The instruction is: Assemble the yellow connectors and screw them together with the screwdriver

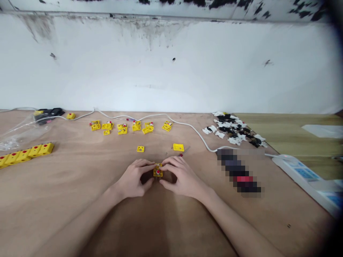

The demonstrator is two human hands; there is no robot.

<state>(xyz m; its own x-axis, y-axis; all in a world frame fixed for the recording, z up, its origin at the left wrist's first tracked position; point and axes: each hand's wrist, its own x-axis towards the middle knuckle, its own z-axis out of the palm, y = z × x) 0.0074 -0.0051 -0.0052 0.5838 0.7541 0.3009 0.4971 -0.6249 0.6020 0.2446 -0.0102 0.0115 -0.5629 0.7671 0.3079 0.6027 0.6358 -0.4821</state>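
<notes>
The left hand (pixel 135 179) and the right hand (pixel 182 177) are both curved into a narrow cup, holding a small yellow plastic module (pixel 158 172) from either side at the middle of the bench (pixel 80 192). A red button (pixel 158 172) shows on the module between the hands. Just beyond the right hand lie a yellow block (pixel 178 147) and a thin red-handled screwdriver (pixel 184 151). Beyond the left hand sits a small yellow square piece (pixel 140 149). Farther ahead, about 10 yellow modules (pixel 131 126) lie scattered near a white cable (pixel 182 123). Well left of the left hand, yellow blocks (pixel 25 154) form a row.
</notes>
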